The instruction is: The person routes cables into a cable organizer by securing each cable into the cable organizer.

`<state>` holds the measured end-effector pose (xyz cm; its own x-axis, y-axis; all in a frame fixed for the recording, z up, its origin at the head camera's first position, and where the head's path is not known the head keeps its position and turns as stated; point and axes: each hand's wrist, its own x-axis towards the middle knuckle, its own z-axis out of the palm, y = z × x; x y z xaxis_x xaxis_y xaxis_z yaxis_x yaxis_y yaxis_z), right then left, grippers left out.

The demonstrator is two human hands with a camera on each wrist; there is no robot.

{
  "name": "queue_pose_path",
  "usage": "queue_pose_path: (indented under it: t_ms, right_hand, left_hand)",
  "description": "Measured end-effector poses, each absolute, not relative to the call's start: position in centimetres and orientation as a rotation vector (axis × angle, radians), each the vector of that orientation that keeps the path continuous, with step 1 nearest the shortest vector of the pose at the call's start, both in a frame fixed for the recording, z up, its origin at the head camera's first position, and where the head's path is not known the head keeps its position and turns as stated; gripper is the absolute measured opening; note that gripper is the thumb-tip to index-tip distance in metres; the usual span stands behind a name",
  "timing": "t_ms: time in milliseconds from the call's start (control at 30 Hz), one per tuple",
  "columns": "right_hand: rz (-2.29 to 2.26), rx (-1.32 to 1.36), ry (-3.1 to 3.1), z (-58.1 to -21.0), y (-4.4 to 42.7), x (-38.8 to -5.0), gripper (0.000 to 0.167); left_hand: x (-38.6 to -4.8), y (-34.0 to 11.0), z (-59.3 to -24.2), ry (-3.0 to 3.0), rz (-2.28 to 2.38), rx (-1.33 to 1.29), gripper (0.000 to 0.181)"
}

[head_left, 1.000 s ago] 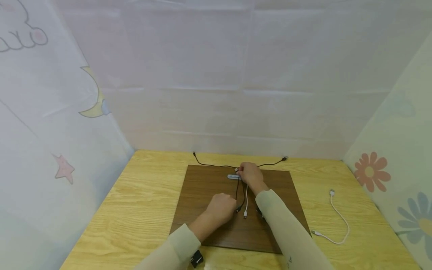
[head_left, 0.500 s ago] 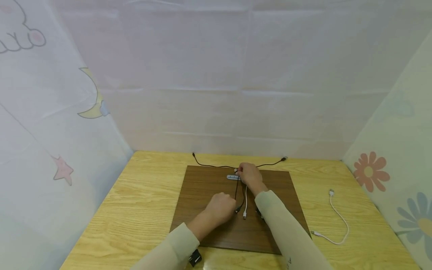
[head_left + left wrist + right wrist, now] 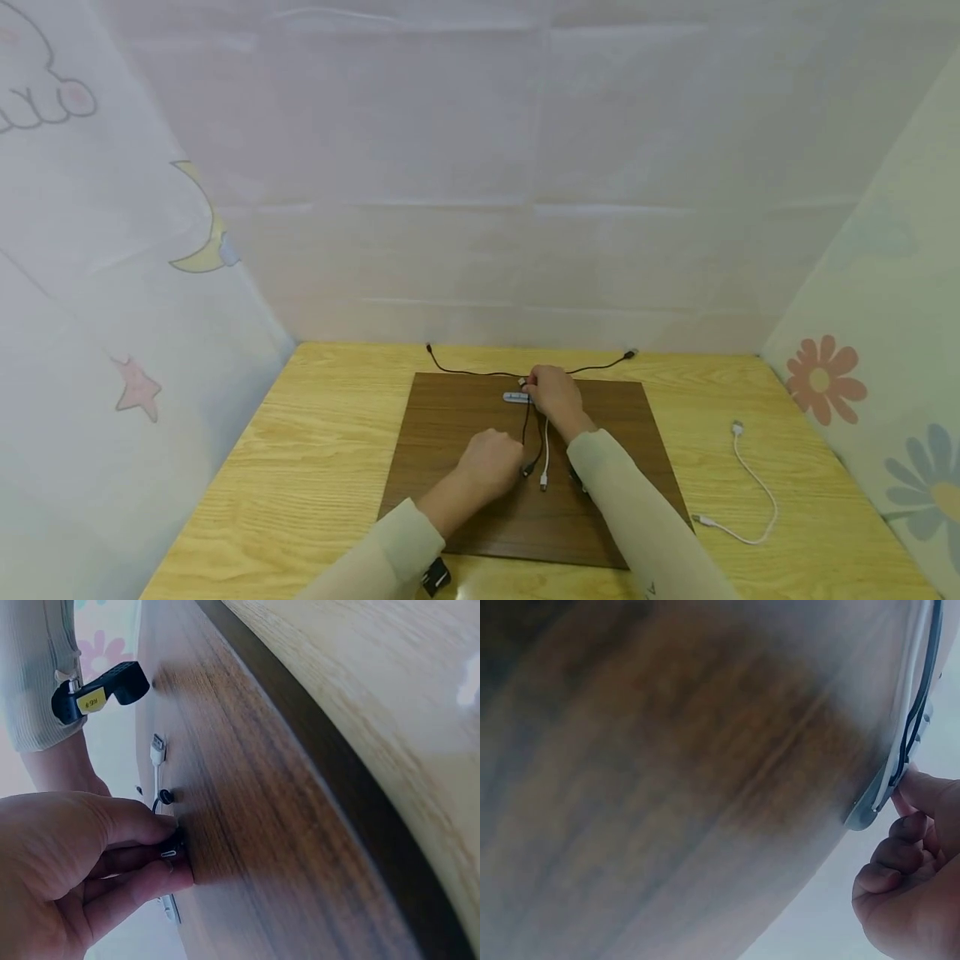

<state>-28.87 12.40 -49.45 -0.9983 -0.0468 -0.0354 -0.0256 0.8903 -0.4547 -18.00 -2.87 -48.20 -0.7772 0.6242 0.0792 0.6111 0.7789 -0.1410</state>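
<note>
The pale sheet (image 3: 540, 167) stands behind the table (image 3: 255, 450), on which lies a brown board (image 3: 555, 533). Over the board, the left hand (image 3: 491, 462) is nearer the person and the right hand (image 3: 557, 393) is close to the far edge. A loose cable (image 3: 775, 506) lies on the table right of the board; a rear cable (image 3: 483, 373) runs along the far edge. A black cable (image 3: 526, 421) runs from the left hand up to the clip (image 3: 516, 397), on the board just beside the right hand; a second black cable (image 3: 537, 454) and a white cable (image 3: 547, 450) lie next to it.

The left thumb and finger pinch a black plug (image 3: 171, 844). The right fingers are curled and look closed on the black cable at the clip.

A hard left pull could jerk the black cable out of the clip, or lift the clip if it is weakly stuck. Fingers crowding there could also dislodge the white cable, and the neighbouring cables might tangle.

The right fingertips' exact contact is hidden, as is the rear cable's middle. A dark item (image 3: 576, 477) is half covered by the right sleeve (image 3: 622, 500); what it is cannot be told.
</note>
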Motion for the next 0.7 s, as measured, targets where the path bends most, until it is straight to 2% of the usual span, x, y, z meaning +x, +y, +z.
queue_pose_path:
  t_ms: [700]
  right_hand:
    - [-0.741, -0.112, 2.995, -49.6, 13.7, -27.8, 0.012]
  left_hand:
    - [-18.3, -2.8, -48.2, -2.899, 0.143, -0.996, 0.025]
